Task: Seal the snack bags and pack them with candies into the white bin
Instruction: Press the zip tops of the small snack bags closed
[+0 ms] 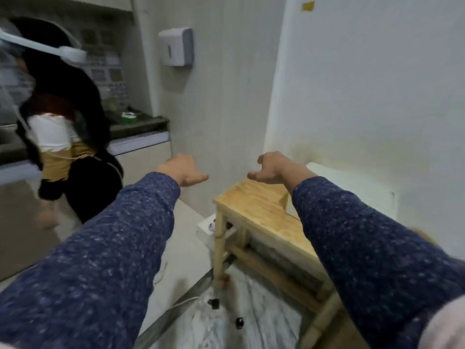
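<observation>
We stretch both arms out ahead in speckled blue sleeves [105, 248], the left hand [182, 170] toward eleven o'clock and the right hand [273, 167] toward one o'clock, each empty with fingers drooping loose and thumbs pointing at one another. Below the right hand stands a wooden stool [254, 205] at about three o'clock, with a small white box [205, 229] on the floor just beside its leg. We see no snack bags, candies or white bin here; another person [60, 127] bends by the counter [141, 127] at ten o'clock.
</observation>
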The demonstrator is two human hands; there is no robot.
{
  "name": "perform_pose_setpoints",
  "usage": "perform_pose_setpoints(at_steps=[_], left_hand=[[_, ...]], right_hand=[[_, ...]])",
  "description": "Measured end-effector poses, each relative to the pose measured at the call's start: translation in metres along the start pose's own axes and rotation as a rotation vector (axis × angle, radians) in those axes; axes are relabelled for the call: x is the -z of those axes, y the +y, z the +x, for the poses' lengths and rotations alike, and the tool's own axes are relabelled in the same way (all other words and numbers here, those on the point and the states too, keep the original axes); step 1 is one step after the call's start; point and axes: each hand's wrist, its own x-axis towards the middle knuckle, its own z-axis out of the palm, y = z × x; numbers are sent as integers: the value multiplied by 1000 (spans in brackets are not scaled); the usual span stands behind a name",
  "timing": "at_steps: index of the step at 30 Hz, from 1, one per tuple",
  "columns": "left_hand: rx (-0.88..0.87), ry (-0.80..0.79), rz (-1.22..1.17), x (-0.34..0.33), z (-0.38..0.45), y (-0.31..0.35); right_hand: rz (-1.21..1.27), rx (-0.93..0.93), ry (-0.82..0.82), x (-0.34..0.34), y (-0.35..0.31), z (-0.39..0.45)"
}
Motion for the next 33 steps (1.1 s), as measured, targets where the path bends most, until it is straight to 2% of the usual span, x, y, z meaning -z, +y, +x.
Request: perform_pose_setpoints(at_steps=[7, 16, 23, 33], left_hand=[[-289, -5, -93, -6, 30, 195], [-545, -63, -154, -41, 42, 394], [-738, -202, -123, -102, 26, 516], [-931, -349, -75, -170, 49, 641]], right_hand=[[25, -300, 68, 32, 182, -61], [18, -584, 89, 36, 365, -144], [56, -761, -17, -10, 455, -201], [140, -1000, -108, -64, 549, -240]])
